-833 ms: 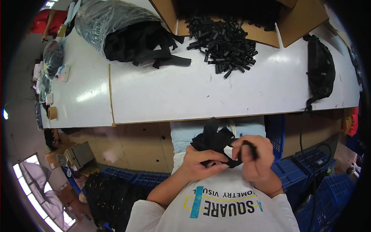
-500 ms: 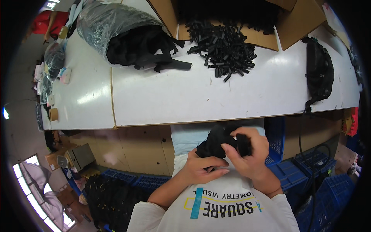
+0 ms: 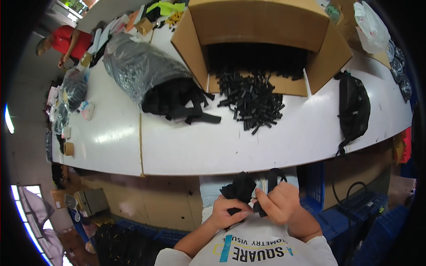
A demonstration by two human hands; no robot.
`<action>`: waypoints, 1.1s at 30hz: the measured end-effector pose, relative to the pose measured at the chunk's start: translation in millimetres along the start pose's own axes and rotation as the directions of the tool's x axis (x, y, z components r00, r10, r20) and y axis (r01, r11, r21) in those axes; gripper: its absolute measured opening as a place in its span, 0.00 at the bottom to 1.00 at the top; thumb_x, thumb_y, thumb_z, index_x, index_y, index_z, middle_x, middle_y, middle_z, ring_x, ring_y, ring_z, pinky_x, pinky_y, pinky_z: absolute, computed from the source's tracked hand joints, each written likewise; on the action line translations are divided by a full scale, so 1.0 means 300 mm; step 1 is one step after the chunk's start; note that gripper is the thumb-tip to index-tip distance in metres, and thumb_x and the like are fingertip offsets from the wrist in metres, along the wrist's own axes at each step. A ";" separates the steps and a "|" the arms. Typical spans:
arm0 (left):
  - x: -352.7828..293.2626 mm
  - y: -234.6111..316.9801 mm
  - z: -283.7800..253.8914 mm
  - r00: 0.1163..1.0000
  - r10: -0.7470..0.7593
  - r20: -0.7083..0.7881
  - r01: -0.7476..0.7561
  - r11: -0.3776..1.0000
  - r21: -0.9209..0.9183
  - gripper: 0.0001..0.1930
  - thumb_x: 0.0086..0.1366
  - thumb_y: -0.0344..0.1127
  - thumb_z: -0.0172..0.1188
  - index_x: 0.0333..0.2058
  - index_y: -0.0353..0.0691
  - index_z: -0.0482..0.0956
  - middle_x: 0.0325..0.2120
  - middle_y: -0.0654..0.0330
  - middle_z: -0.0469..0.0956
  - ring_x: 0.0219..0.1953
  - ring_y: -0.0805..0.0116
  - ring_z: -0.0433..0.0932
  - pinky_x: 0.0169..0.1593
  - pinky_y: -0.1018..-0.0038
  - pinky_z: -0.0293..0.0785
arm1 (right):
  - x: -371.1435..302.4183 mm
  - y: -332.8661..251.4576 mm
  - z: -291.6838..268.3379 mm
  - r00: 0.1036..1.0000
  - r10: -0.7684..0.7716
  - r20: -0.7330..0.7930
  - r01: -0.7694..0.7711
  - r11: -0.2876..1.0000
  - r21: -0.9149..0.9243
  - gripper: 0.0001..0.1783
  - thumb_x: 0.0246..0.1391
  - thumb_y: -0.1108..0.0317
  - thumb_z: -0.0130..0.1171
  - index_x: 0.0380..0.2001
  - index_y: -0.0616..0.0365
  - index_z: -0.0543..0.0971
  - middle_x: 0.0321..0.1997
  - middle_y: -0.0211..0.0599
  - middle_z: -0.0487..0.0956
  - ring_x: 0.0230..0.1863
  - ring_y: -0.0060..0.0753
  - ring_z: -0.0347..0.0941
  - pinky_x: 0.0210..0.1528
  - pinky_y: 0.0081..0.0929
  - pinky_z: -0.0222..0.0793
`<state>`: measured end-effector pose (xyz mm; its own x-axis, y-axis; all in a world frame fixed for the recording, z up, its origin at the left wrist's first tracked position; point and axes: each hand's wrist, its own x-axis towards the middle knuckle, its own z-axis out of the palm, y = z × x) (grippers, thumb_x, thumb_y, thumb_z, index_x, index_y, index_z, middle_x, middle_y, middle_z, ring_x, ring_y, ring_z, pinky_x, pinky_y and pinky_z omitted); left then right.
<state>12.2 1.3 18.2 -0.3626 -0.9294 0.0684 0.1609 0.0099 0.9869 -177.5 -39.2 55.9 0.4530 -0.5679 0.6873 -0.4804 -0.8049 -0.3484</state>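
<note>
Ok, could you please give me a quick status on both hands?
Left hand, right hand: both in closed grip on black fabric strap bundle. Held over lap, below white table. Nothing obstructing.

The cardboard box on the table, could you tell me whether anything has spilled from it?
Yes. A heap of small black pieces spreads from the open box over its flap onto the white table. Some lie scattered at the heap's edge.

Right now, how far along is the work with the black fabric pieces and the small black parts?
Done: one black fabric pouch lies apart at the right end of the white table. In hand: the left hand and right hand grip a bunched black fabric piece with a strap in the lap. Left: a pile of small black plastic parts before the open cardboard box, and black fabric spilling from a clear plastic bag.
</note>
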 end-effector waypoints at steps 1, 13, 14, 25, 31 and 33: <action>0.001 -0.002 -0.003 1.000 0.031 0.004 -0.030 0.999 -0.042 0.05 0.53 0.31 0.60 0.26 0.36 0.81 0.22 0.59 0.79 0.28 0.67 0.77 0.36 0.75 0.71 | 0.007 0.000 -0.006 0.999 -0.032 -0.002 0.032 0.999 -0.016 0.13 0.36 0.71 0.63 0.28 0.68 0.78 0.12 0.23 0.54 0.11 0.19 0.52 0.13 0.19 0.44; 0.045 0.013 0.018 0.994 0.096 0.049 -0.093 0.994 -0.054 0.04 0.53 0.28 0.61 0.24 0.33 0.77 0.19 0.58 0.76 0.23 0.68 0.76 0.29 0.77 0.68 | 0.004 0.008 0.006 0.998 0.029 -0.060 -0.012 0.962 0.273 0.14 0.34 0.72 0.67 0.30 0.61 0.79 0.12 0.25 0.65 0.11 0.24 0.60 0.13 0.21 0.52; 0.040 0.003 0.014 0.992 0.104 0.074 -0.103 0.994 -0.025 0.04 0.53 0.28 0.61 0.25 0.33 0.77 0.20 0.58 0.77 0.24 0.68 0.76 0.29 0.77 0.69 | -0.003 -0.002 -0.002 0.996 0.075 -0.039 -0.061 0.957 0.285 0.12 0.36 0.71 0.68 0.27 0.58 0.78 0.13 0.28 0.67 0.11 0.27 0.62 0.13 0.23 0.53; 0.044 0.028 0.020 0.961 0.112 0.253 -0.143 0.984 0.108 0.07 0.56 0.34 0.60 0.30 0.37 0.79 0.28 0.59 0.80 0.26 0.67 0.78 0.34 0.75 0.70 | -0.006 -0.051 -0.067 0.971 0.229 0.075 -0.240 0.940 0.243 0.09 0.35 0.75 0.63 0.24 0.59 0.75 0.15 0.34 0.70 0.14 0.36 0.67 0.17 0.28 0.59; 0.030 0.029 -0.010 0.981 -0.002 0.195 0.050 0.969 -0.240 0.12 0.59 0.41 0.58 0.29 0.36 0.80 0.22 0.60 0.79 0.21 0.74 0.74 0.30 0.75 0.69 | -0.045 -0.059 -0.058 0.962 0.261 -0.075 -0.239 0.944 0.227 0.05 0.39 0.74 0.59 0.23 0.60 0.74 0.14 0.36 0.69 0.14 0.36 0.67 0.18 0.28 0.60; 0.009 -0.008 -0.021 0.982 -0.067 0.178 0.139 0.890 -0.434 0.13 0.60 0.40 0.57 0.28 0.33 0.79 0.20 0.59 0.77 0.18 0.76 0.71 0.26 0.76 0.68 | -0.042 -0.073 -0.057 0.967 0.233 -0.101 -0.206 0.953 0.220 0.08 0.35 0.76 0.60 0.25 0.59 0.75 0.14 0.34 0.67 0.13 0.36 0.65 0.17 0.29 0.58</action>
<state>16.5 -3.5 15.2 -0.5302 -0.8475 0.0270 0.4907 -0.2807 0.8249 -185.4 -11.4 65.7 0.2503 -0.7190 0.6484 -0.3860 -0.6883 -0.6142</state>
